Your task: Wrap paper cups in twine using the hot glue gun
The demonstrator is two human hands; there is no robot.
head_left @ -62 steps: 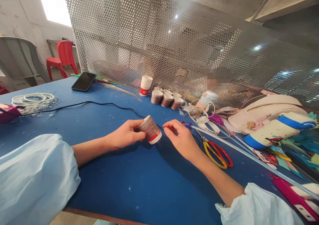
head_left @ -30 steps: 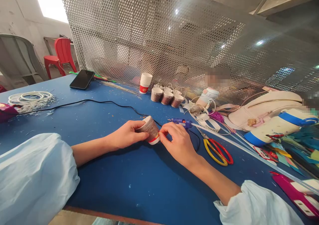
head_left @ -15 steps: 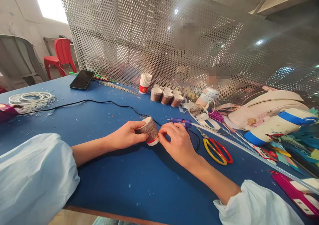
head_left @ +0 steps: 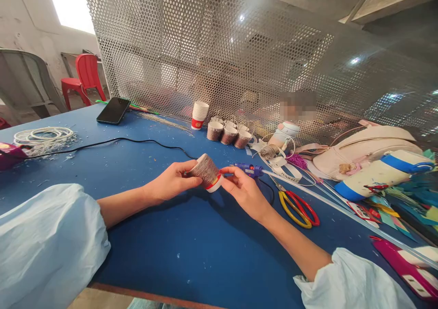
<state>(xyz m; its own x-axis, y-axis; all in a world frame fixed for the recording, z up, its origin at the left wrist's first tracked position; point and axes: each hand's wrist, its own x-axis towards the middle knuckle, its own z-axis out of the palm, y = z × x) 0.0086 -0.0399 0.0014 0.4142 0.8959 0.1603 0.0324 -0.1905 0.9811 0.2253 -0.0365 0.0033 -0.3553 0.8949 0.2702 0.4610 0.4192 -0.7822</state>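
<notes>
My left hand point(head_left: 178, 180) grips a paper cup point(head_left: 206, 171) with fingers at its mouth and thumb along the side. Brown-grey twine is wound around most of the cup, leaving a red band and the white base bare. The cup is tilted, its base pointing down and to the right. At that base, my right hand point(head_left: 243, 190) pinches the cup's edge between thumb and fingers; whether a twine end is in the pinch is too small to see. Just behind the right hand lies a blue glue gun point(head_left: 249, 169) with a long clear glue stick in it.
Scissors point(head_left: 299, 208) with red and yellow handles lie to the right. Farther back stand stacked paper cups point(head_left: 200, 115) and several twine-wrapped cups point(head_left: 228, 133). A black cord point(head_left: 150, 140) crosses the blue table; a power strip point(head_left: 407, 268) sits at the right.
The cup has tipped further over, its base swinging right and up. My right hand's fingers have shifted slightly and are straighter along the base.
</notes>
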